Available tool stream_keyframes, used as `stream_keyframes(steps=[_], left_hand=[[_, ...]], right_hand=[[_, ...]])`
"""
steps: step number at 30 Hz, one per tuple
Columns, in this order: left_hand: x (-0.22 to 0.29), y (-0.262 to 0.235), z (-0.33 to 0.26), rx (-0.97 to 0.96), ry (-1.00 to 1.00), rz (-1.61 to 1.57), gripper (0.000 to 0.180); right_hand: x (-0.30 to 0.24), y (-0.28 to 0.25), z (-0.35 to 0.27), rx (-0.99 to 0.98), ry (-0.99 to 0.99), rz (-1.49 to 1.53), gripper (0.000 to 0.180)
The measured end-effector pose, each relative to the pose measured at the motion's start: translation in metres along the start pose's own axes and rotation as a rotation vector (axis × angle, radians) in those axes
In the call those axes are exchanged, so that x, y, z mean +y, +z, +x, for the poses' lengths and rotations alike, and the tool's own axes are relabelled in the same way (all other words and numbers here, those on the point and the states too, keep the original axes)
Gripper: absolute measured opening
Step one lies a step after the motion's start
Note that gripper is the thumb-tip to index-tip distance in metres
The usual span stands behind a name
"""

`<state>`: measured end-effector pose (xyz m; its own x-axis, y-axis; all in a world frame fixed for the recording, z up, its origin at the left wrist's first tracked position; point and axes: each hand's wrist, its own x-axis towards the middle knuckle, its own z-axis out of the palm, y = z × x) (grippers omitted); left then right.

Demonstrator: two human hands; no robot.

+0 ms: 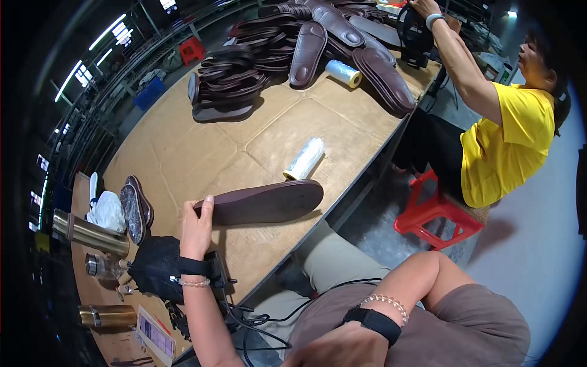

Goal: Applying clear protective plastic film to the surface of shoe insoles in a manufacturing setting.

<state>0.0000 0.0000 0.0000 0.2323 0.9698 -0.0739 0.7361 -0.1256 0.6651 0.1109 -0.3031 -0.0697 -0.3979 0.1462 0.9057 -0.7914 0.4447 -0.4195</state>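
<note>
My left hand (197, 223) grips one end of a dark brown shoe insole (266, 203), its thumb on top. The insole is held tilted at the table's near edge, its dark, smooth underside facing me. Just beyond it lies a roll of clear plastic film (306, 159). My right hand (327, 348) is bent back toward my body at the lower edge of the view, and its fingers are hidden. Piled insoles (229, 82) cover the far part of the table, with a single insole (307, 55) leaning in front.
A second film roll (343, 74) lies by the pile. At left are metal flasks (92, 232), a glass bottle (103, 266), wrapped insoles (133, 208), a black bag (156, 266) and cables (263, 319). A co-worker in yellow (510, 134) sits on a red stool (437, 217), handling a black object (413, 37).
</note>
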Motion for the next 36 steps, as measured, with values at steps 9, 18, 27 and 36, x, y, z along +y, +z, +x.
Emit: stream_keyframes(steps=[9, 18, 27, 36], left_hand=[[-0.043, 0.003, -0.007, 0.083, 0.121, -0.176, 0.046], [0.041, 0.019, -0.085, -0.241, 0.113, -0.388, 0.108], [0.087, -0.030, -0.139, -0.325, 0.082, 0.213, 0.065], [0.028, -0.006, -0.125, 0.141, 0.570, 0.457, 0.062]], right_hand=[[-0.127, -0.110, 0.098, 0.519, 0.728, -1.674, 0.057], [-0.074, -0.118, 0.034, 0.518, 0.932, -1.311, 0.020], [-0.121, -0.234, 0.012, 0.214, 1.127, -1.876, 0.086], [-0.148, -0.236, 0.000, 0.456, 1.324, -1.499, 0.040]])
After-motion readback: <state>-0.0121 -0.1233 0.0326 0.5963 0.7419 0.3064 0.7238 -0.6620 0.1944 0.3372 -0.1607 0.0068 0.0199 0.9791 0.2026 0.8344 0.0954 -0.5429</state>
